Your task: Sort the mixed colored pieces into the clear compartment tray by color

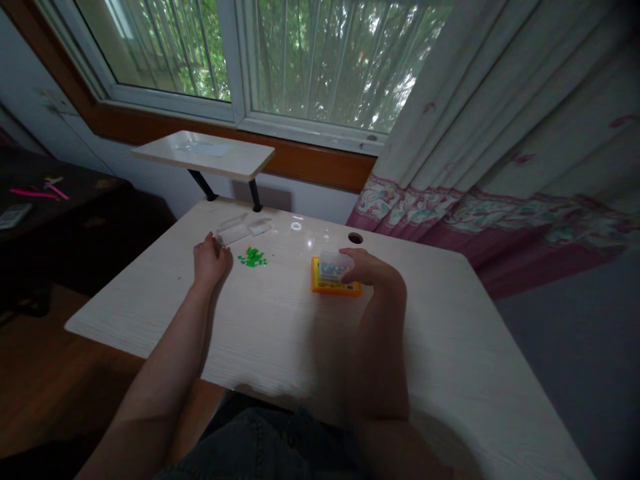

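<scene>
My right hand [373,270] is closed around a small clear plastic box [334,265] with blue bits inside, holding it just over an orange-yellow square tray [333,287] on the pale wooden table [280,333]. My left hand [210,257] rests on the table to the left, fingers curled, its tips touching a clear plastic container [234,232]. A small heap of several green pieces [253,257] lies just right of the left hand. Whether the left hand grips anything is hidden.
A second clear lid or box [260,227] lies beside the container. A small raised shelf [205,152] stands at the table's back edge, and a cable hole [355,238] is near it. A curtain [500,133] hangs on the right; a dark cabinet [60,213] stands left.
</scene>
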Available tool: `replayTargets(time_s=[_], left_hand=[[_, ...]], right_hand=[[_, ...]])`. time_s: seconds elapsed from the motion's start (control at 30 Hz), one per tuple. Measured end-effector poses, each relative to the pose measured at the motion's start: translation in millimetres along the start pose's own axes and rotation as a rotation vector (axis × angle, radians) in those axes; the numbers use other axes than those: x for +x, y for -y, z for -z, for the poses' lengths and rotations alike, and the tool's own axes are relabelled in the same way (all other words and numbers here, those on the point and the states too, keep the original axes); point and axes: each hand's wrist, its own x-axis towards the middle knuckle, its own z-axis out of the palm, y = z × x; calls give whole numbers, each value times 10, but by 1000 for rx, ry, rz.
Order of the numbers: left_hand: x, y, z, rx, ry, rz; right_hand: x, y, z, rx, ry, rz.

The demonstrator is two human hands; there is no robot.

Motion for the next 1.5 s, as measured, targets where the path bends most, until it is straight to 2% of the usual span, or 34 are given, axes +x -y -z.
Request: replayTargets(time_s=[0.07,0.13,0.2,0.27,0.33,0.47,0.5,0.57,0.83,1.03,1.3,1.5], left_hand=[[-16,-39,41,12,-20,-3],[-43,-121,117,41,-104,5],[-85,-249,206,25,-215,5],[-147,-413,272,-73,-222,-87],[-228,-583,293,-239,-120,-211],[-390,-822,216,-626,314,-382],[-417,-849,189,-707,390,-376],[-448,-869,145,-826,463,-337],[-457,-815,-17,-1164,373,48],[-497,-891,-57,-1376,383,232],[-503,-883,-21,-1407,383,264],[-527,-977,85,-1501,573,177]], right_hand=[[6,45,-6,-33,-20,-29],[-13,109,9,-50,-78,-26],[-55,204,41,-30,-158,32],[-110,336,69,29,-210,138],[-161,501,66,105,-198,288],[-208,843,-56,212,-121,531],[-208,913,-99,221,-126,571],[-203,1023,-179,225,-149,632],[-146,1250,-296,169,-298,702],[-78,1382,-373,141,-376,796],[-54,1416,-350,15,-373,768],[-23,1245,-193,102,-437,661]])
